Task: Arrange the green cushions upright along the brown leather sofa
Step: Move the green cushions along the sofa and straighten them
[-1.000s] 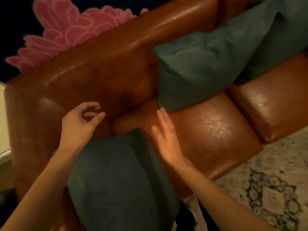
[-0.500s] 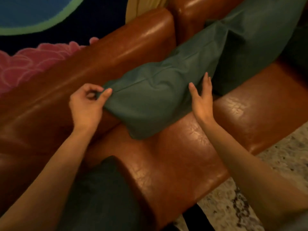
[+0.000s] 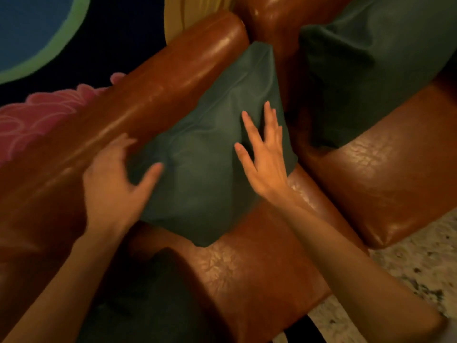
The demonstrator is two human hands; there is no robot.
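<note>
Left hand [image 3: 116, 184]: the grip is closed on the left edge of the middle cushion [image 3: 210, 157], thumb across the front face, fingers hidden behind the fabric against the backrest. The hand is motion-blurred.

Right hand [image 3: 265, 154]: no grip is formed; the fingers [image 3: 248, 125] are spread and straight, laid flat on the cushion's front face near its right edge. The palm is seen over the lower right part of the cushion.

The middle cushion is dark green and is propped against the backrest of the brown leather sofa [image 3: 158, 95], one corner pointing down onto the seat pad [image 3: 247, 268]. It is tilted, standing on that corner rather than on a flat edge.

A second green cushion [image 3: 371, 70] is seen leaning on the backrest over the next seat to the right [image 3: 383, 174], apart from the middle one, with bare leather between them. A third green cushion [image 3: 148, 300] lies at the lower left, in shadow, beside the left forearm; its posture cannot be told.

A pale patterned rug [image 3: 408, 271] is visible on the floor in front of the sofa. Behind the backrest, a dark surface with pink and blue-green shapes [image 3: 37, 115] is seen.
</note>
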